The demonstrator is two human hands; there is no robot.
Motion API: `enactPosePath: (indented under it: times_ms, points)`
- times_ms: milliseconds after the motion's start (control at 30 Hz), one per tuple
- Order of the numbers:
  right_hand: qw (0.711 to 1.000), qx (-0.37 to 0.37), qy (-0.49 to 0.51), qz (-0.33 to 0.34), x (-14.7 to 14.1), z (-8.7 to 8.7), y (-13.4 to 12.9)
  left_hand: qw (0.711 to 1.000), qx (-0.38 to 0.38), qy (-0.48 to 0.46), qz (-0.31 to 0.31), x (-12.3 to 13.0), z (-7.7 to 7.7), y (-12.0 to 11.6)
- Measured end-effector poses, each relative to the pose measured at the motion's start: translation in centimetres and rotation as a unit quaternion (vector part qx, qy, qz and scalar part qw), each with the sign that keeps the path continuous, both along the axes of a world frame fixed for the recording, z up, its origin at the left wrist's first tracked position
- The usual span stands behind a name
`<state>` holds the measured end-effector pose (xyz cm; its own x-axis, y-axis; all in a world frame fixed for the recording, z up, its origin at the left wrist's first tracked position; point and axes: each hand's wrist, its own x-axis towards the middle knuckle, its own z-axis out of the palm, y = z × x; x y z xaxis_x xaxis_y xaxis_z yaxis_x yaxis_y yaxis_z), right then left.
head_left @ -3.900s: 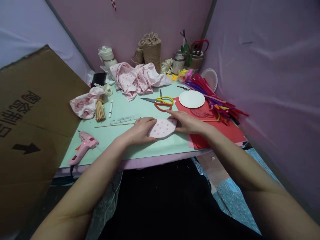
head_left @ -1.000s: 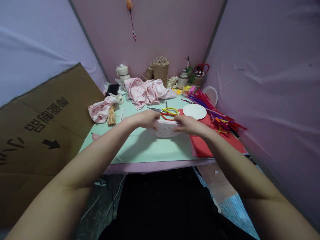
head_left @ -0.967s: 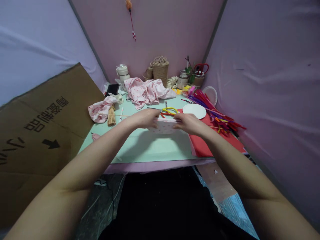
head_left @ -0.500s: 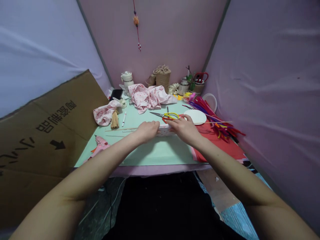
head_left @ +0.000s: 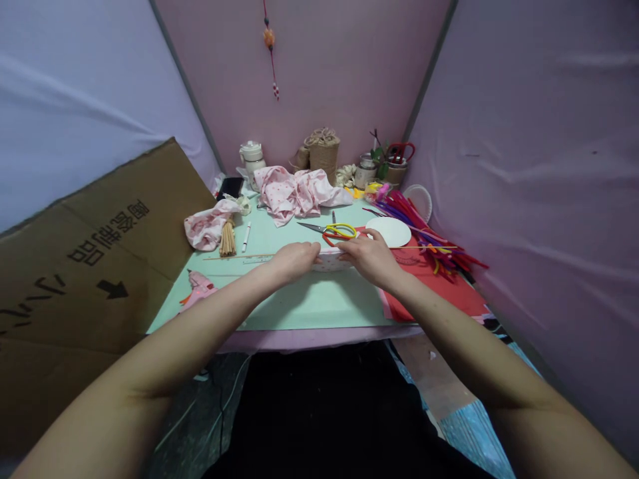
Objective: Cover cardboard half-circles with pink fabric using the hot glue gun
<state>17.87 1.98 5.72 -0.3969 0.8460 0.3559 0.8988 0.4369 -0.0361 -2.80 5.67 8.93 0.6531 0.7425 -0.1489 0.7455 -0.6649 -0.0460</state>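
Note:
My left hand [head_left: 294, 261] is closed, thumb and fingers pinched at the top edge of a small white dotted cloth [head_left: 332, 261]. On the cloth's other side my right hand [head_left: 370, 258] grips the same edge, its fingers bent over it. A long thin stick [head_left: 433, 247] runs along that edge through both hands and sticks out on either side. The cloth hangs down between them, and its part under the fingers is hidden. Just beyond the hands lie scissors with yellow handles [head_left: 341, 231].
A white oval disc [head_left: 388, 232], red cloth [head_left: 424, 283] and pipe cleaners [head_left: 439, 239] lie on the right. Leftward are a bundle of sticks [head_left: 227, 239], a white pen [head_left: 246, 237] and a pink glue gun [head_left: 200, 286]. Crumpled cloth [head_left: 294, 193] lies behind; a cardboard sheet [head_left: 124, 266] leans left.
The stick has slid slightly to the left in my hands. Both hands stay almost in place at the cloth's edge, and the whole view has shifted a little.

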Motion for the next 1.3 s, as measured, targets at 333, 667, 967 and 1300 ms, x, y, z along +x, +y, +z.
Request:
enactPosePath:
  times_ms: [333, 667, 967, 1300]
  points:
    - [0.996, 0.072, 0.050, 0.031, -0.6, -0.5, -0.5, 0.996, 0.058, -0.064, -0.023, 0.2, -0.5, -0.3]
    - [0.994, 0.068, 0.076, 0.024, -0.5, -0.4, 0.4, 0.984, 0.038, -0.172, -0.031, 0.3, -1.4, 0.8]
    - [0.992, 0.067, 0.108, 0.022, -0.1, -0.9, -0.1, 0.993, 0.023, -0.116, -0.007, 0.8, -1.0, -0.2]
    - [0.859, 0.146, 0.482, -0.089, 0.5, 0.3, -2.9, 0.920, 0.040, -0.387, 0.044, 1.9, 6.6, 2.6]
